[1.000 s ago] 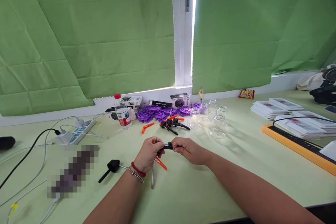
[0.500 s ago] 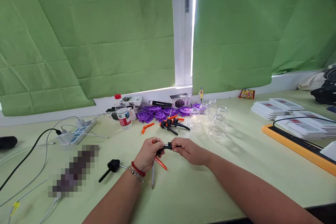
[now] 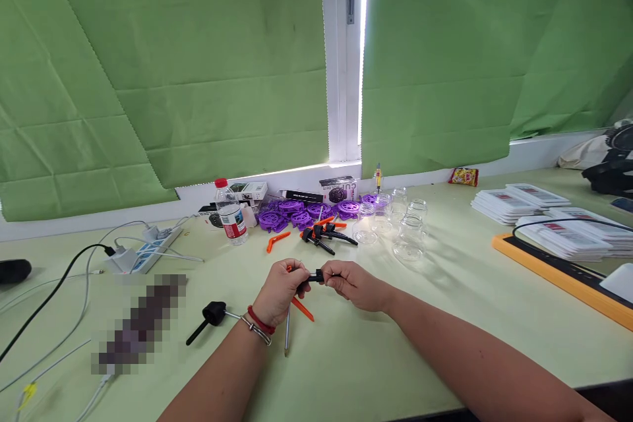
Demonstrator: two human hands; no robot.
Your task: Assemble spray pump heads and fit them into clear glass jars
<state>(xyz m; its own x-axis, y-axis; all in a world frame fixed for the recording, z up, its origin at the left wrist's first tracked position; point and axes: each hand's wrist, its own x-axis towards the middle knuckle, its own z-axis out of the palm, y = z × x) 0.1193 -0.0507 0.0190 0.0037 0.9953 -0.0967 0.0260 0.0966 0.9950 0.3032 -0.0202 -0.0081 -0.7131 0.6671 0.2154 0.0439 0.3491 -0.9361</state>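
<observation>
In front of me, both hands meet at a small black part with a short metal rod (image 3: 315,275). My left hand (image 3: 277,293) is closed, pinching its left end between thumb and fingers. Wrapped round its right end, my right hand (image 3: 361,287) is closed too and hides most of that end. An orange strip (image 3: 302,310) and a slim metal rod (image 3: 287,337) show below my left hand; whether the hand grips them or they lie behind it, I cannot tell. Left of my wrist lies a black cone-shaped piece (image 3: 214,313) with a black handle and metal rod.
Farther back are several black and orange pieces (image 3: 318,237), purple plastic parts (image 3: 271,219), clear jars (image 3: 409,244) and a red-capped bottle (image 3: 233,221). A power strip (image 3: 155,250) with cables lies left. White stacks (image 3: 499,206) and an orange-edged board (image 3: 558,280) stand right.
The whole view has shifted slightly. Both hands keep their grip on the black part, with hardly any visible movement.
</observation>
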